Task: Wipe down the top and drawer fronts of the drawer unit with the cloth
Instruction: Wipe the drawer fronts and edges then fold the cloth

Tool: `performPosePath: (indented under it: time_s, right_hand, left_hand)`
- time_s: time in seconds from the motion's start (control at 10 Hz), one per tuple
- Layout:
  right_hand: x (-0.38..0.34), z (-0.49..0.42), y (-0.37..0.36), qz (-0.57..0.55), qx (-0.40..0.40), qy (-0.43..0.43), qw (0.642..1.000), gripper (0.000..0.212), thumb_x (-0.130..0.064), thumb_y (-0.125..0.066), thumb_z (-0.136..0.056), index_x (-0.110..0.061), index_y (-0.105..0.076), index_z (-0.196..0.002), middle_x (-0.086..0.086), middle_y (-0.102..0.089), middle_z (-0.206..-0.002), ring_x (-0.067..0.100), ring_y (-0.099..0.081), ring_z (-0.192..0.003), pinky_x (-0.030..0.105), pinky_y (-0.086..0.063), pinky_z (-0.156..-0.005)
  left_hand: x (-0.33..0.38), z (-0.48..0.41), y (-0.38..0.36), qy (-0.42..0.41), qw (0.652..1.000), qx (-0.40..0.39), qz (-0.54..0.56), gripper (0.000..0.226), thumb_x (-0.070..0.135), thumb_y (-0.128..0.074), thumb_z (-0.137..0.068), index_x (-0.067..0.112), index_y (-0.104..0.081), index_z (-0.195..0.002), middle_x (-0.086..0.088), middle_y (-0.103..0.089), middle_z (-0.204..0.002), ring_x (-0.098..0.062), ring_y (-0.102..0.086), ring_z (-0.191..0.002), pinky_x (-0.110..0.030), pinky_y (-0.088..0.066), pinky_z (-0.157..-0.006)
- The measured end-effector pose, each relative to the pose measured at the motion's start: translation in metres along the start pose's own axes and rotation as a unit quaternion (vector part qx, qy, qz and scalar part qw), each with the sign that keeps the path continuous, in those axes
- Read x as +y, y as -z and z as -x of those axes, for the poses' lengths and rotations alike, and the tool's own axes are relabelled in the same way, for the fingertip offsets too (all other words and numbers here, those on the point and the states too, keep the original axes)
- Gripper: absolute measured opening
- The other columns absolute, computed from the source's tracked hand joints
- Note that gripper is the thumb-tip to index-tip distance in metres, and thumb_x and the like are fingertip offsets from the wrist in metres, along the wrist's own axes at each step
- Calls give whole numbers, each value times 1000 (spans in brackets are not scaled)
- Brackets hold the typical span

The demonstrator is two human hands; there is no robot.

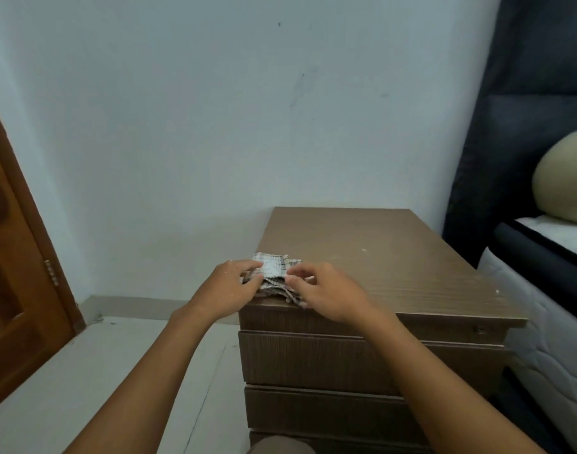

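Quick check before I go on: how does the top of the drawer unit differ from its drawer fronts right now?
The top lies flat, carries pale specks and has the checked cloth at its near left corner; the drawer fronts stand vertical, look speck-free and have nothing on them. Left hand and right hand work the cloth on the top, away from the drawer fronts. Both share the same brown wood-grain finish.

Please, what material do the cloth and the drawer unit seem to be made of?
The cloth: woven fabric, probably cotton; a checked weave and soft folds show. The drawer unit: likely wood-grain laminate over board, matte brown; the grain looks printed and the edges are thin, but solid wood cannot be ruled out.
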State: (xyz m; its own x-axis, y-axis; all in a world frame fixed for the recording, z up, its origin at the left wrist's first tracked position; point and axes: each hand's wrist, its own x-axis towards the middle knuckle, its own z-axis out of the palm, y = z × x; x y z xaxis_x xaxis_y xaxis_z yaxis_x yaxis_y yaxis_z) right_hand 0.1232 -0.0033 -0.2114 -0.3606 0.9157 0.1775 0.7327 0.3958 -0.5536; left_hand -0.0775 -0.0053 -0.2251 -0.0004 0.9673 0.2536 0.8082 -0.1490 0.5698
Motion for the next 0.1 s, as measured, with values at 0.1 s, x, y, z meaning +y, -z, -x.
performPosePath:
  time_s: [0.1]
  right_hand:
    - [-8,-3,30,-20,29,4,999,36,-52,-48,-94,-32,-62,-120,-10,-67,-117,8,-61,-101,39,-52,-91]
  left_hand:
    - [26,-6,15,-23,1000,6,11,38,33,-56,-95,28,-59,-132,2,-61,-134,-12,-58,-110,-29,-50,-90]
